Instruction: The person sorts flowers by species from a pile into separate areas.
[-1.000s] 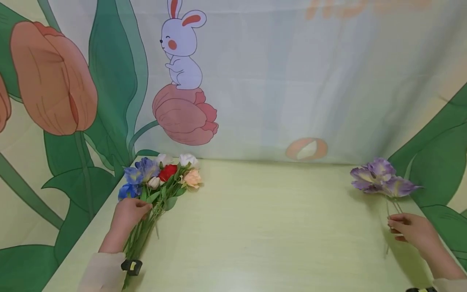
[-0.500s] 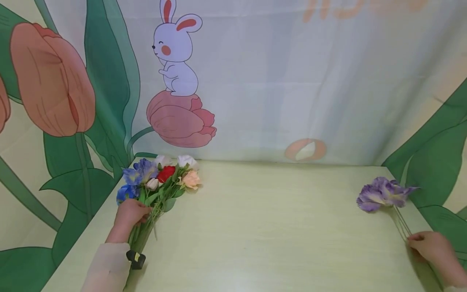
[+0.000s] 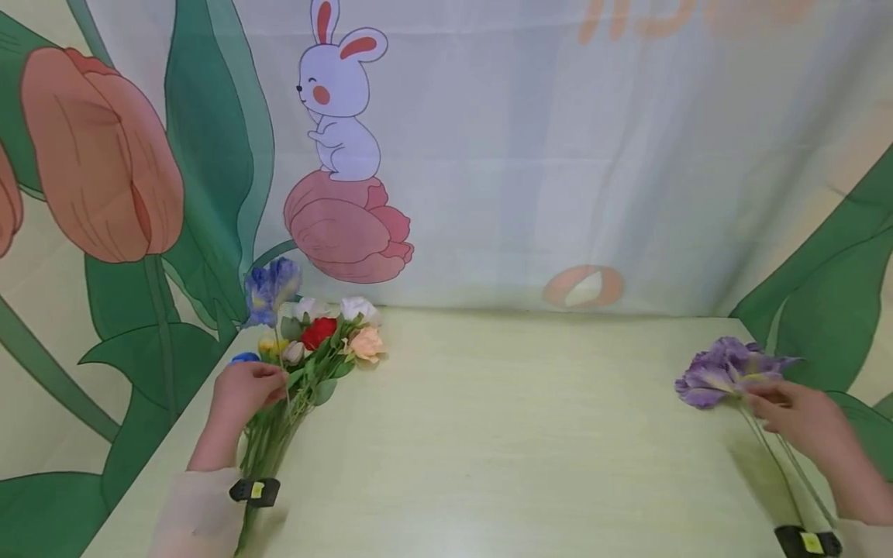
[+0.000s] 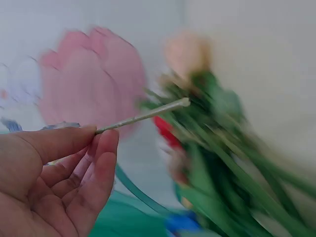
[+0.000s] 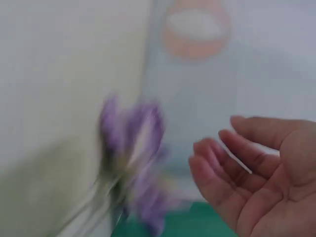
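- Blue-violet flower (image 3: 272,291) at the desk's left side, held nearly upright in front of a printed backdrop (image 3: 481,194). Its bloom points up, leaning slightly left; its long axis runs down and a little right to the hand.
- In the left wrist view, the flower's thin stem (image 4: 148,116) slants up to the right, its pale tip clear of the fingers.
- The left hand (image 3: 244,387) reaches forward over the bunch, its grip closed in a pinch on that stem, between thumb and index finger. The other fingers curl loosely below.
- The bunch (image 3: 310,376) lies on the desk (image 3: 516,434), blooms away from the person, green stems running toward the near left. It includes a red rose (image 3: 319,333), a peach flower (image 3: 366,343) and a white flower (image 3: 359,308).
- Purple flowers (image 3: 708,380) are at the desk's right side, blooms to the far left, long stems slanting toward the near right.
- The right hand (image 3: 795,415) reaches in from the right beside these blooms. Its grip is parted, thumb away from softly bent fingers; the right wrist view shows a gap between fingertips and blurred petals.
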Demonstrator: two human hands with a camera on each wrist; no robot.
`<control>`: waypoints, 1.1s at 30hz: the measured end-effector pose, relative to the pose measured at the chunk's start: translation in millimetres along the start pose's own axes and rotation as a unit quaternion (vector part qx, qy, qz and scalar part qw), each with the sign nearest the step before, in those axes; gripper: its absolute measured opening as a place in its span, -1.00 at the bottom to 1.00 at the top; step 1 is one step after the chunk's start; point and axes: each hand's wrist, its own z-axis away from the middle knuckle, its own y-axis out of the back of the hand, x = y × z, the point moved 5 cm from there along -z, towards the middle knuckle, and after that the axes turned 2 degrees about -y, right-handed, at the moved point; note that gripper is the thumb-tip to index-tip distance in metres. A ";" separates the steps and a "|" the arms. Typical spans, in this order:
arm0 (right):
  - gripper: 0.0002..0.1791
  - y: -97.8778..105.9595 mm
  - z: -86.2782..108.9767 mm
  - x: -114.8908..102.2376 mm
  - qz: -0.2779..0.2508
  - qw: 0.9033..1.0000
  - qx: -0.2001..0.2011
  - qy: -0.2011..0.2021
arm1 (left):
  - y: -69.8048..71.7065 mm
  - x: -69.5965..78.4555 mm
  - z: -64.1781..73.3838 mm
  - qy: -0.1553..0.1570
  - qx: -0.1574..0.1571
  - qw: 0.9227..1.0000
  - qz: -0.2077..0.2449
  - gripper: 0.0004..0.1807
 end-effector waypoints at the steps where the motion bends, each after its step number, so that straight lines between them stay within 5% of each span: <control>1: -0.44 -3.0 -1.4 -16.2 -0.016 0.999 0.005 0.029 | -0.5 8.0 3.0 -0.014 0.009 1.000 -0.001 -0.62; 7: -0.58 -31.2 10.8 -119.0 -0.107 0.986 0.025 0.126 | -9.2 60.8 19.8 -0.075 0.031 0.997 0.020 -0.67; 13: -0.66 -67.3 21.7 -195.6 -0.240 0.960 0.007 0.143 | -21.8 97.7 30.9 -0.103 0.026 0.993 0.042 -0.72; 18: -0.70 -99.2 31.1 -244.6 -0.292 0.946 -0.011 0.138 | -41.4 119.2 41.4 -0.128 -0.004 0.988 0.086 -0.77; 26: -0.77 -144.8 35.3 -299.1 -0.305 0.938 -0.035 0.163 | -88.2 153.2 48.6 -0.153 -0.044 0.978 0.136 -0.80; 33: -0.79 -168.3 33.0 -313.3 -0.319 0.938 -0.030 0.133 | -110.3 173.4 52.2 -0.173 -0.056 0.968 0.175 -0.80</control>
